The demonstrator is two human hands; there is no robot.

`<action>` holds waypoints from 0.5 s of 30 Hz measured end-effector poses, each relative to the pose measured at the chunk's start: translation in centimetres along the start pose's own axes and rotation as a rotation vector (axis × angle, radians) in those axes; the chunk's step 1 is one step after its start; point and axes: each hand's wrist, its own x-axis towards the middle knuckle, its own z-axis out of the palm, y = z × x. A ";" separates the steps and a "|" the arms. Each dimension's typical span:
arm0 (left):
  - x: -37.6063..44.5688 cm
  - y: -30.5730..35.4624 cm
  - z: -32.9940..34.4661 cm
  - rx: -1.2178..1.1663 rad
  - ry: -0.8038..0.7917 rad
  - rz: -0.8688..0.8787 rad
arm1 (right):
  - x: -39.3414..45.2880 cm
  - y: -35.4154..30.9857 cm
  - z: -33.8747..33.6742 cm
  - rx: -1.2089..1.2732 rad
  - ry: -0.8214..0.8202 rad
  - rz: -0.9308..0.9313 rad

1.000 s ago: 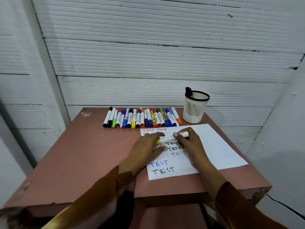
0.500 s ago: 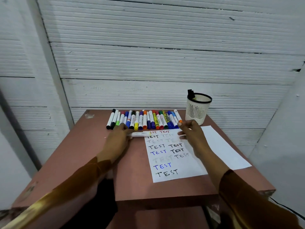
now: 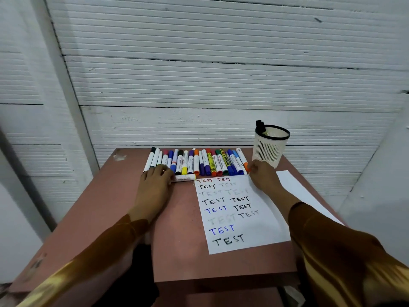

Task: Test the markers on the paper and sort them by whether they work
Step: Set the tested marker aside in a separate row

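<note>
A row of several capped markers (image 3: pixel 194 162) lies along the back of the reddish table (image 3: pixel 106 207). The white paper (image 3: pixel 261 229) in front of it bears several "TEST" words, some dark, some faint. My left hand (image 3: pixel 156 181) holds the left end of a white marker (image 3: pixel 185 177), which lies sideways just below the row, left of the paper's top edge. My right hand (image 3: pixel 264 177) reaches to the row's right end, and its fingertips pinch the orange cap of the last marker (image 3: pixel 243 161).
A white slotted cup (image 3: pixel 271 149) with a black rim stands at the back right, a black marker (image 3: pixel 260 125) sticking out of it. A second blank sheet (image 3: pixel 296 189) lies under my right forearm. A white ribbed wall rises right behind the table.
The two hands parted over the paper. My left hand carried the white marker left and up to the row. My right hand moved up to the orange-capped marker at the row's right end.
</note>
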 end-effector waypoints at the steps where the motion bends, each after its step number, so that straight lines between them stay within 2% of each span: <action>1: 0.0 0.0 0.0 0.011 -0.003 0.007 | 0.1 0.1 0.3 -0.054 -0.013 -0.016; 4: -0.1 0.1 -0.1 0.013 0.019 0.011 | 0.1 0.0 0.8 -0.196 -0.001 -0.048; 7: -0.1 0.2 -0.1 0.009 0.037 0.014 | 0.3 -0.3 0.9 -0.191 0.010 -0.037; 10: -0.1 0.2 0.0 0.030 0.039 0.022 | 0.8 -0.4 0.8 -0.122 0.035 0.003; 15: -0.2 0.2 0.0 0.057 0.038 0.016 | 1.0 -0.4 0.6 0.113 0.226 0.084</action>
